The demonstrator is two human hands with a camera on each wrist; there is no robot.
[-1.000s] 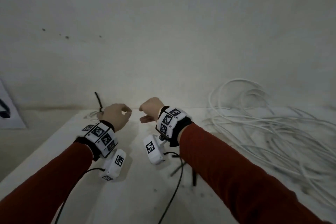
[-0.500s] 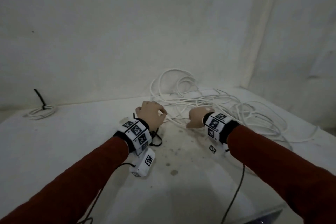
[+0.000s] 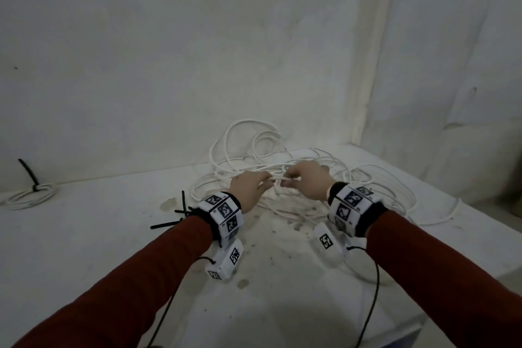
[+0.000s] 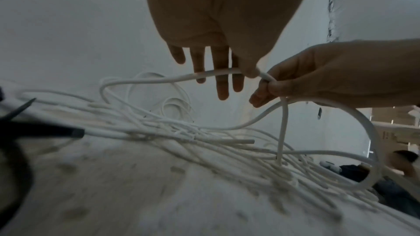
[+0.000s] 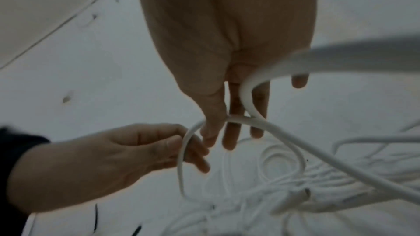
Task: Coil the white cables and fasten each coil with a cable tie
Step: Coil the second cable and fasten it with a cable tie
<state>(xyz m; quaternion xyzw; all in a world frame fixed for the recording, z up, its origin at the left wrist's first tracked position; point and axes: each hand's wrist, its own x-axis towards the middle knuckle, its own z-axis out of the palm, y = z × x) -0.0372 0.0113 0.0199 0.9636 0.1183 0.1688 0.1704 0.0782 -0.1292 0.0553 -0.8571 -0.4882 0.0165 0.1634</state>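
Note:
A tangle of white cables (image 3: 285,206) lies on the white table (image 3: 84,248) against the back wall. Both hands hover just above it and hold one strand of white cable (image 3: 278,178) between them. My left hand (image 3: 254,185) pinches the strand (image 4: 159,80) under its thumb, across loosely extended fingers. My right hand (image 3: 302,181) pinches the same strand (image 5: 238,119) between thumb and fingers, and a loop of it hangs below the palm. The rest of the strand trails down into the tangle.
Several loose black cable ties (image 3: 180,213) lie just left of my left wrist. A coil (image 3: 31,195) fastened with a black tie sits at the far left by the wall. The table's right edge (image 3: 480,237) runs close behind the tangle.
The view swung right, from the tied coil to the tangle. Both hands moved forward into the tangle and took hold of one strand, lifting it.

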